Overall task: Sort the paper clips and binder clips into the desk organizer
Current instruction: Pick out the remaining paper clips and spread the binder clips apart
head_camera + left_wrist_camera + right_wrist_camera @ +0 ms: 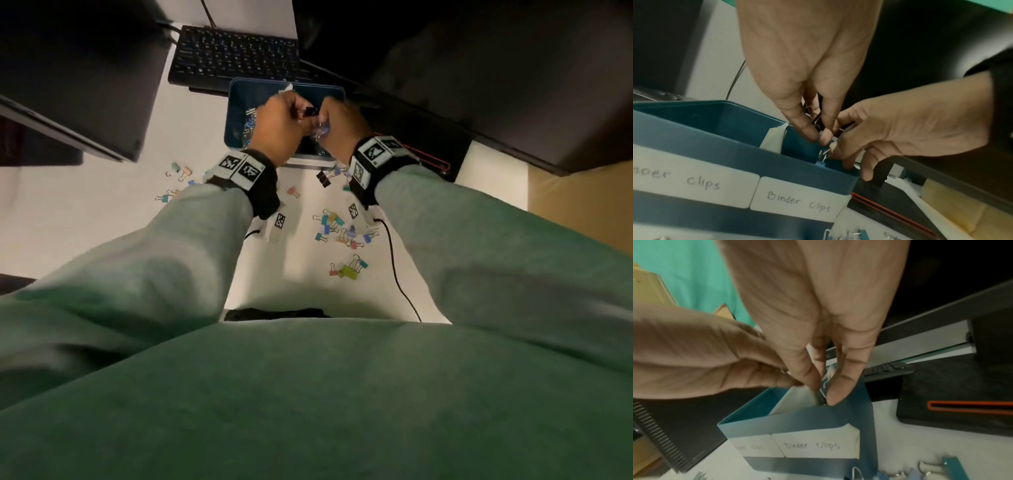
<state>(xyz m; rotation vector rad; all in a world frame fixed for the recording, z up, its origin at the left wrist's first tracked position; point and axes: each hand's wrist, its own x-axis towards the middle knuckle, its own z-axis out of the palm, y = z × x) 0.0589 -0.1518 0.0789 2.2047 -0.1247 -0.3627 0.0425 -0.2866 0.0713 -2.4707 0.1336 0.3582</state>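
Blue plastic desk organizer [236,102], two compartments, standing on the white desk in front of a black keyboard [236,54]; paper clips lie in its left compartment. Left hand [279,128]: fingers curled, pinching a small black binder clip [311,111] over the right compartment, apparently to separate it from the tangle before dropping. Right hand [340,128]: fingertips pinched on a silvery bunch of clips [825,150], probably steadying it. Loose coloured binder clips [337,228] lie scattered on the desk nearer the body. Wrist views alone show handwritten labels, "Binder Clips" [798,202]; head view alone shows the scatter.
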